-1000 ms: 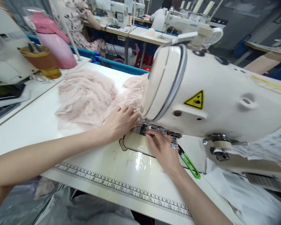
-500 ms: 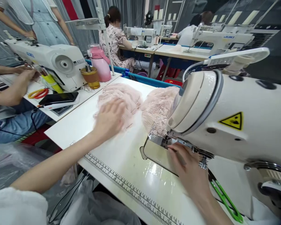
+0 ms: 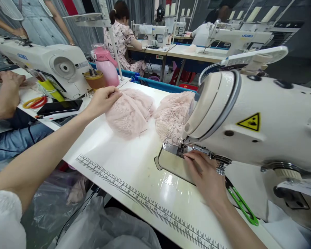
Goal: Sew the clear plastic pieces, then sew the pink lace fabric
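My left hand is closed on the upper left edge of a pale pink lace cup piece, which lies on the white sewing table. A second pink lace piece lies to its right, joined or touching at a narrow point, and runs under the head of the sewing machine. By the presser foot and metal needle plate, my right hand has its thumb and fingertips drawn together. Whatever those fingertips hold, if anything, is too small to make out.
A printed ruler runs along the table's front edge. Green thread snips lie beside my right wrist. On the neighbouring table stand a pink bottle, an amber cup, a phone and scissors. A co-worker's hands are at far left.
My left hand has moved up and left from the middle of the left lace piece to its edge and closed there. That piece is spread smoother; my right hand stays by the presser foot.
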Demonstrator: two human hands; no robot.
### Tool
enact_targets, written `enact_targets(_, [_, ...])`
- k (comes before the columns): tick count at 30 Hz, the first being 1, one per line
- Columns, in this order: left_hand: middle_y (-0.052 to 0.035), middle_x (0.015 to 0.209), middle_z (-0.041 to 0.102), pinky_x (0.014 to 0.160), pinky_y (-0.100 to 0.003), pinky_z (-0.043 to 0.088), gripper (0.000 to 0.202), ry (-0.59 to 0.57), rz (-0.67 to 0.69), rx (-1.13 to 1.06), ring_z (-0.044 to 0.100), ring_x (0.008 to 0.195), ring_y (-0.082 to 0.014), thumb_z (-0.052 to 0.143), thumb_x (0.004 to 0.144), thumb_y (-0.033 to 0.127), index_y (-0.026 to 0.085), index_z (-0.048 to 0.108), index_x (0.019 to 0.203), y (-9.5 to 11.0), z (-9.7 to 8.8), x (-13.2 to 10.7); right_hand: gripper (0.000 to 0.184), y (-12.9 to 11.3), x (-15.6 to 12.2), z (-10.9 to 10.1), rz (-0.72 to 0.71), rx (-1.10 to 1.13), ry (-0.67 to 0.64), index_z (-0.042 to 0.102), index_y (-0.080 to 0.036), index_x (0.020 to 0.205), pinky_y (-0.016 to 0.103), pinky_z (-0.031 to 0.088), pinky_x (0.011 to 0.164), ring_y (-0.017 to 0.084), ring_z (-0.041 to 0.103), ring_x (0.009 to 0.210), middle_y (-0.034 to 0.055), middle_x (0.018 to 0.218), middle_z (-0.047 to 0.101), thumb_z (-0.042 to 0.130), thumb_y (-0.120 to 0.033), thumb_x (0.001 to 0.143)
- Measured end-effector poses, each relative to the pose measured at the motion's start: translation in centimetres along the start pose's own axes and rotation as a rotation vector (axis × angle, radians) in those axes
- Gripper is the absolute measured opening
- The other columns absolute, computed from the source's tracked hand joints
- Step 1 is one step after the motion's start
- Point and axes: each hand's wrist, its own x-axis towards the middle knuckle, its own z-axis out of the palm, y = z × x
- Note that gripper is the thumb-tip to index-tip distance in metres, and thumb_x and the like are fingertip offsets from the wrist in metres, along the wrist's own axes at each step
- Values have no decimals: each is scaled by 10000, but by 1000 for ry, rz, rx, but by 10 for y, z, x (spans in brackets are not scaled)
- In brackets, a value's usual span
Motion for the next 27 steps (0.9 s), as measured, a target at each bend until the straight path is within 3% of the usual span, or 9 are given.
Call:
enact_targets(2, [-38,917,625,777,-321,450,239,82,75,150,575,860,-194,487,919,350,167,615,1004,13,0,-1,188,0,-1,0,12,-19,4,674,-238,993,307,429,641,121,610,543,8,934,748,523,-344,960])
enact_targets(4, [-45,959,615,834,-344,439,243,106,160,210,569,941,-210,475,934,351,161,602,1014,31,5,-21,176,1,-2,1,6,-14,26,677,-238,970,301,431,654,123,619,579,3,936,744,530,-332,957])
enact_targets(5, [-33,886,620,788,-330,444,230,88,207,206,580,867,-194,477,933,363,173,605,912,40,9,-35,172,1,-2,2,2,-5,31,679,-238,955,297,434,665,131,638,632,3,946,741,531,-327,956])
enact_targets(7, [-15,787,628,668,-301,442,290,-71,356,195,584,710,-163,468,949,398,202,595,777,57,21,-65,177,1,-2,4,5,8,27,683,-239,931,290,440,680,145,657,718,11,969,735,530,-324,956])
enact_targets(9, [-61,845,650,681,-335,456,305,-135,419,264,611,774,-213,503,927,453,192,602,803,68,33,-87,186,2,-3,4,11,12,18,689,-240,940,291,448,708,154,658,757,21,976,729,524,-325,959])
enact_targets(11, [-107,912,659,716,-376,467,310,-165,405,293,618,854,-266,517,915,459,172,616,855,73,44,-96,192,2,-3,4,13,7,14,695,-242,961,297,453,744,153,651,753,22,957,725,521,-324,961])
enact_targets(14, [-102,920,680,750,-390,477,282,-206,359,239,628,860,-259,448,954,354,167,642,872,75,51,-95,198,1,-3,4,12,-25,1,698,-242,974,309,451,773,130,618,662,12,934,723,519,-329,964])
enact_targets(21, [-28,995,728,678,-320,515,265,-283,260,70,674,879,-210,457,952,306,215,704,927,67,34,-89,232,0,-2,1,-10,-23,-9,691,-238,951,313,415,736,156,628,740,14,981,722,474,-314,979])
enact_targets(27, [-3,878,735,637,-253,537,249,-297,193,-53,678,748,-143,517,931,319,201,717,840,55,32,-90,219,3,-1,4,-23,-29,2,689,-234,956,309,394,724,160,642,772,10,962,721,488,-317,979])
